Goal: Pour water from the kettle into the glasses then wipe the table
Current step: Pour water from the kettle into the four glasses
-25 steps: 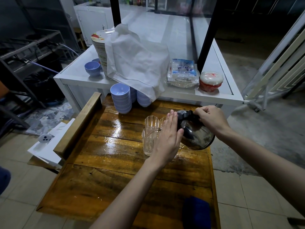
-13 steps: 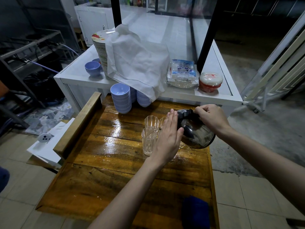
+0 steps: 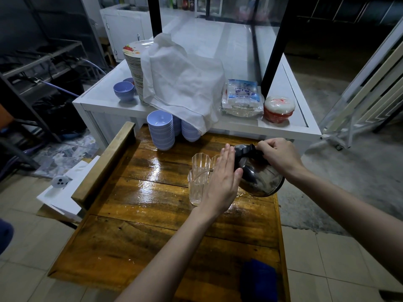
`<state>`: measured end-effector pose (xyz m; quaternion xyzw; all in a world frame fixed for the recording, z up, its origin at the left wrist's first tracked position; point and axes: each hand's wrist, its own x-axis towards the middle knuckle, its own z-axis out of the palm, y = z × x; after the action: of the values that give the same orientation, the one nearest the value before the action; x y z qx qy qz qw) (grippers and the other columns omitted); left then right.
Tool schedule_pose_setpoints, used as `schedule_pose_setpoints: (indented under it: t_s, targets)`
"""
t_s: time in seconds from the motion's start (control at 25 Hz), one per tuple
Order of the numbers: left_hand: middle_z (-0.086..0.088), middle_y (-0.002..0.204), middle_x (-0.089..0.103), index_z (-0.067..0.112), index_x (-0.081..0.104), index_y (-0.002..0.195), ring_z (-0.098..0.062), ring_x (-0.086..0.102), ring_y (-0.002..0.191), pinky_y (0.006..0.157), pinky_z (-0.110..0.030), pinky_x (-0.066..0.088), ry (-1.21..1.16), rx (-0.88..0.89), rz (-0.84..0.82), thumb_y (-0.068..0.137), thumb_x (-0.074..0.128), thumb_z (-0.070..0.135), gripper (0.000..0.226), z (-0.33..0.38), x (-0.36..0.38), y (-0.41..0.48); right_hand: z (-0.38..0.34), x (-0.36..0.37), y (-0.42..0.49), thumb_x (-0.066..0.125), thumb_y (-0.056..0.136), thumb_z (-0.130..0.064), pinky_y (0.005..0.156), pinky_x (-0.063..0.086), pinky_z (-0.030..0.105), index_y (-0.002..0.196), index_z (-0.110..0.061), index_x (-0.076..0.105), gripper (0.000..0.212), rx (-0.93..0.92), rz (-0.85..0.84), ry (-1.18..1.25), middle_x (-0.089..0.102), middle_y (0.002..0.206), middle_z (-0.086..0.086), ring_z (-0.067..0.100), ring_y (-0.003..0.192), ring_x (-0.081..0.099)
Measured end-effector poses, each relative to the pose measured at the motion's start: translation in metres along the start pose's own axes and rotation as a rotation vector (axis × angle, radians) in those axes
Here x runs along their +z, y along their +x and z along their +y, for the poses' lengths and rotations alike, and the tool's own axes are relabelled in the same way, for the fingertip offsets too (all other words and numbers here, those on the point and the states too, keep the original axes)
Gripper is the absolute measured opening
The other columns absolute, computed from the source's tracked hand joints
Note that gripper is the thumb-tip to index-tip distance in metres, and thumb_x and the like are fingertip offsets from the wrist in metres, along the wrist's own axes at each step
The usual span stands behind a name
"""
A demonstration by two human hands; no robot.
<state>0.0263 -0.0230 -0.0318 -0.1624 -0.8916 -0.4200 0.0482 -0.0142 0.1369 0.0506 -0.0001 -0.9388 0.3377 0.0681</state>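
A steel kettle [image 3: 259, 179] with a black lid and handle is tilted to the left over clear ribbed glasses on the wet wooden table [image 3: 139, 214]. My right hand [image 3: 279, 155] grips the black handle at the top. My left hand [image 3: 222, 179] lies flat, fingers together, against the kettle's lid side. A thin stream runs from the spout into the near glass [image 3: 196, 188]. A second glass [image 3: 200, 163] stands just behind it; a third is mostly hidden by my left hand. A dark blue cloth [image 3: 258, 280] lies at the table's near right edge.
Stacks of light blue bowls [image 3: 161, 130] stand at the table's far end. Behind is a white counter [image 3: 104, 99] carrying a plate stack under a white cloth [image 3: 183, 83], a plastic packet [image 3: 242, 97] and a red-and-white tub [image 3: 279, 109]. A wooden rail [image 3: 104, 162] edges the table's left side.
The kettle has stayed tilted over the glasses with both hands in the same hold. Almost nothing has moved apart from a small shift of the view.
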Motion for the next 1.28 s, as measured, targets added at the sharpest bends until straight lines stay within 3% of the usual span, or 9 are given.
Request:
schedule_pose_setpoints:
  t_s: [0.08,0.2,0.6,0.8,1.0,1.16,1.28]
  targets:
    - [0.002,0.162,-0.006,0.017,-0.001,0.153,0.0,-0.012,0.145,0.119,-0.021,-0.004,0.008,0.001,-0.002,0.104,0.025,0.035,0.058,0.0,0.001,0.0,0.001,0.0,0.0,0.055,0.09,-0.026,0.044,0.032,0.019,0.048,-0.016,0.056,0.043,-0.001,-0.004,0.018,0.056,0.052,0.001,0.013,0.051,0.048]
    - [0.001,0.162,-0.007,0.016,-0.001,0.153,-0.001,-0.012,0.146,0.12,-0.023,-0.003,0.01,0.008,-0.005,0.104,0.024,0.035,0.058,-0.001,0.003,0.001,0.003,-0.001,0.001,0.055,0.089,-0.026,0.049,0.034,0.029,0.046,-0.017,0.055,0.044,-0.003,-0.004,0.017,0.055,0.052,0.0,0.014,0.052,0.048]
    - [0.0,0.162,-0.007,0.016,-0.002,0.153,-0.001,-0.012,0.146,0.117,-0.018,-0.007,-0.004,0.003,0.007,0.104,0.024,0.035,0.059,-0.001,0.007,0.001,0.005,-0.001,0.003,0.056,0.089,-0.024,0.049,0.033,0.028,0.047,-0.019,0.055,0.043,-0.037,0.003,-0.011,0.056,0.052,-0.001,0.013,0.052,0.049]
    - [0.001,0.162,-0.007,0.016,-0.001,0.153,-0.002,-0.012,0.146,0.119,-0.022,-0.005,0.006,0.004,0.003,0.104,0.024,0.035,0.059,-0.001,0.008,0.001,0.012,0.002,0.003,0.056,0.09,-0.024,0.049,0.03,0.03,0.044,-0.017,0.051,0.046,-0.035,-0.002,0.037,0.051,0.048,-0.001,0.016,0.051,0.045]
    - [0.0,0.162,-0.005,0.015,0.001,0.153,-0.005,-0.011,0.146,0.121,-0.027,-0.002,0.025,0.029,-0.015,0.104,0.024,0.034,0.058,0.006,0.008,0.005,0.034,0.008,0.001,0.054,0.086,-0.035,0.061,0.049,0.046,0.059,-0.003,0.064,0.043,0.075,0.019,0.177,0.064,0.062,0.014,0.034,0.066,0.061]
    - [-0.003,0.162,-0.003,0.012,0.004,0.153,-0.008,-0.009,0.147,0.121,-0.028,-0.003,0.073,0.062,-0.05,0.104,0.025,0.034,0.058,0.017,0.01,0.009,0.049,0.01,-0.01,0.055,0.089,-0.029,0.059,0.044,0.034,0.069,0.0,0.068,0.037,0.193,0.032,0.362,0.061,0.062,0.01,0.025,0.063,0.057]
    - [-0.007,0.161,0.0,0.01,0.006,0.153,-0.011,-0.007,0.147,0.12,-0.027,-0.004,0.107,0.096,-0.069,0.104,0.026,0.034,0.058,0.024,0.016,0.013,0.06,0.008,-0.015,0.054,0.08,-0.035,0.063,0.045,0.039,0.072,-0.001,0.068,0.037,0.281,0.065,0.44,0.06,0.065,0.012,0.027,0.067,0.057]
